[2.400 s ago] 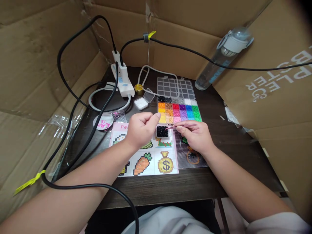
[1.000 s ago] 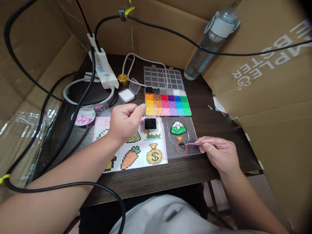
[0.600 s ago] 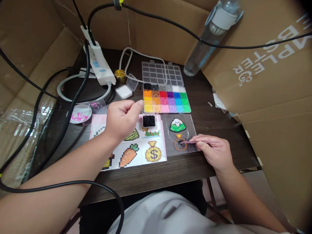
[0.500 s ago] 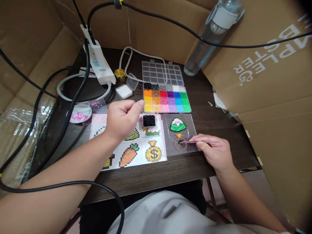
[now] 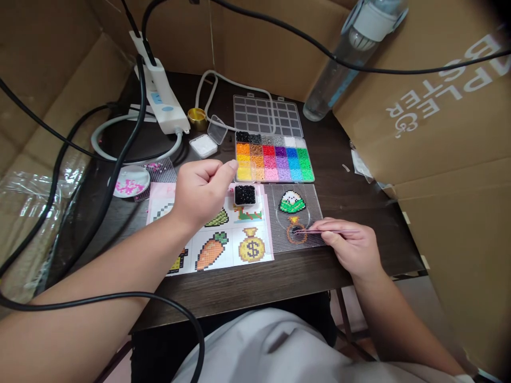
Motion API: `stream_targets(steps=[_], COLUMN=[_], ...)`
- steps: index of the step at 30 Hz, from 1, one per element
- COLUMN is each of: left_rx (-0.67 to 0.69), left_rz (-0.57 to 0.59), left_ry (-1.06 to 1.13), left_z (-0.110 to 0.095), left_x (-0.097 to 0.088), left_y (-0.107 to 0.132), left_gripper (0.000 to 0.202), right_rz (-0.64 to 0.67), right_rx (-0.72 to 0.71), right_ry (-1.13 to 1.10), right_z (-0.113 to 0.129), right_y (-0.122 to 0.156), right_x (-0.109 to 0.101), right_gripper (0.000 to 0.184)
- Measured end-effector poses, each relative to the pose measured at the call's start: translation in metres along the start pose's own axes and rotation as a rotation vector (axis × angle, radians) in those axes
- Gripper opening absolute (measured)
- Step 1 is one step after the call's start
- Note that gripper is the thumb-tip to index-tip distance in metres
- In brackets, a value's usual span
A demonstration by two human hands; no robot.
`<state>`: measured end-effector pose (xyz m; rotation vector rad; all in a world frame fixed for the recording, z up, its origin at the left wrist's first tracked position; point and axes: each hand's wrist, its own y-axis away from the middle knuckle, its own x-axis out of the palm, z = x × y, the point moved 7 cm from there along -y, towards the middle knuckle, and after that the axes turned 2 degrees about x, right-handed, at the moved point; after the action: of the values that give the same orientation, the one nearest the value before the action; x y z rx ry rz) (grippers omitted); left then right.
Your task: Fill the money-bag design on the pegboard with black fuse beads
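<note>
Your right hand [image 5: 351, 246] is low at the right, palm turned inward, its grip closed on long, thin pink tweezers [image 5: 339, 231] held nearly level. Their tips point left, over the black beads [image 5: 296, 230] inside a brown-orange beaded ring on a clear, square plastic pegboard [image 5: 314, 207], just left of your fingers; whether they pinch a bead is too small to tell. Your left hand [image 5: 204, 190] hangs over a printed paper pattern sheet [image 5: 229, 256] on the dark wooden worktop [image 5: 223, 287], fingers curled in, thumb extended toward the small clear plastic box of black beads [image 5: 245, 205]; you cannot tell whether that grip pinches the box's lid [image 5: 246, 171].
</note>
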<state>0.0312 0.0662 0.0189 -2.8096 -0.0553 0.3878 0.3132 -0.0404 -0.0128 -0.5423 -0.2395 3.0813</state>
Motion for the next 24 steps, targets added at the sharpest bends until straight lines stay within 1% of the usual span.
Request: stream_targets(steps=[6, 14, 24], left_rx=[0.015, 0.021, 0.02], left_rz=[0.006, -0.006, -0.014], left_ry=[-0.042, -0.02, -0.017], left_z=[-0.0008, 0.0024, 0.0014], left_x=[0.0005, 0.0003, 0.0002], left_y=[-0.0011, -0.0013, -0.0008], left_gripper=[0.049, 0.049, 0.05], right_rz=[0.018, 0.035, 0.012], right_rx=[-0.035, -0.032, -0.032], right_ry=[0.014, 0.008, -0.005], right_z=[0.0018, -0.0002, 0.001], right_y=[-0.0015, -0.0008, 0.001], right_x=[0.0024, 0.0036, 0.0012], right_gripper=[0.02, 0.022, 0.021])
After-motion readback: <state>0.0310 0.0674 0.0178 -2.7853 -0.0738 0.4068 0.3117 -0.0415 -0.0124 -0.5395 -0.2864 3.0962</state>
